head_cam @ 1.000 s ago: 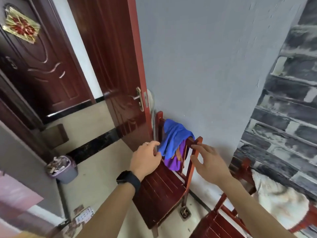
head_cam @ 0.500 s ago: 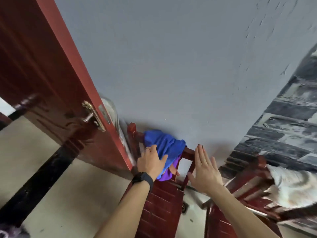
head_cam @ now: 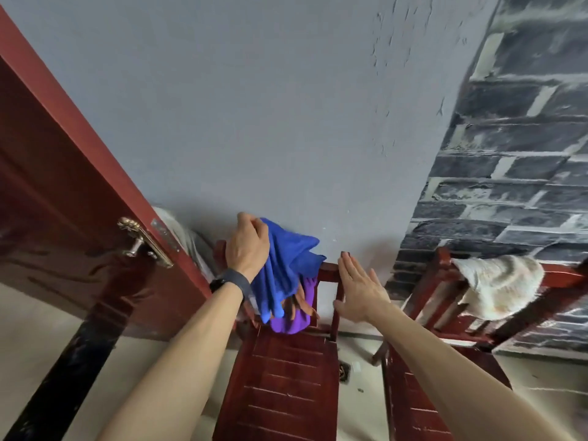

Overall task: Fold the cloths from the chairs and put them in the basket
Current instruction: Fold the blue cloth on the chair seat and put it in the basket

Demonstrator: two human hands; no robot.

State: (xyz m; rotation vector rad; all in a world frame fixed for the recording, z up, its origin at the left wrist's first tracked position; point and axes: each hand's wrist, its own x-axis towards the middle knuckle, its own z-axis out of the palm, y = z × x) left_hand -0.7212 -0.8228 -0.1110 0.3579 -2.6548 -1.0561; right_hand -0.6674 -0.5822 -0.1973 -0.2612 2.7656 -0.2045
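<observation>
Grey plastered wall (head_cam: 286,106) fills the upper centre of the frame, with a dark brick-patterned wall (head_cam: 509,170) at the right edge and a red-brown door (head_cam: 63,202) standing ajar at the left. A red wooden chair (head_cam: 280,377) occupies the lower centre, its back against the grey wall; a second red chair (head_cam: 423,393) stands just beside it at lower right, against the brick pattern. A white cloth (head_cam: 499,288) is draped over the back rail of the second chair, at centre right. A blue cloth (head_cam: 286,265) hangs in folds over the back rail of the central chair, with a purple cloth (head_cam: 294,323) showing beneath its lower edge, just above the seat. The left hand (head_cam: 248,246), a dark band (head_cam: 229,284) at its wrist, has its fingers curled round the upper left part of the blue cloth and grips it. The right hand (head_cam: 359,291) is flat, fingers straight and pressed together, in front of the right post of the same chair back and holding nothing; contact with the post cannot be judged. A brass door handle (head_cam: 140,240) projects at centre left. A small floor drain (head_cam: 345,372) lies between the two chairs.
</observation>
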